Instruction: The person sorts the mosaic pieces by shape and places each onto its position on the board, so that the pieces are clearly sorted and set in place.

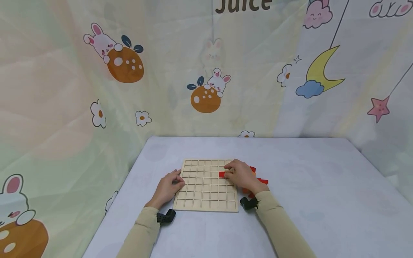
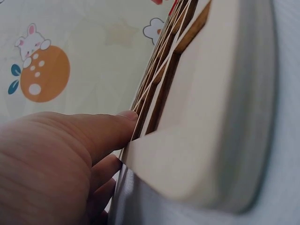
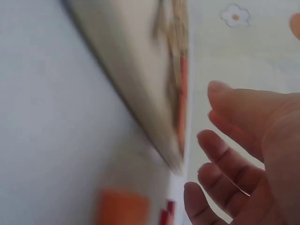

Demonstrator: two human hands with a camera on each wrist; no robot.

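A pale wooden board (image 1: 206,193) with a square grid of grooves lies on the table. My left hand (image 1: 167,188) holds its left edge; in the left wrist view the thumb (image 2: 105,131) touches the rim and the other fingers sit lower at the side. Over the board's upper right part is my right hand (image 1: 241,173), its fingers loosely bent and apart in the right wrist view, nothing visible between them. Beside these fingers, a red piece (image 1: 221,174) lies on the board, partly covered by the hand. Red and orange pieces (image 3: 182,117) show along the board's surface.
Loose red pieces (image 1: 263,181) and orange ones lie right of the board, partly hidden by the right hand and forearm. An orange block (image 3: 123,206) is blurred in the right wrist view. A printed cloth backdrop (image 1: 171,71) stands behind the white table (image 1: 322,193).
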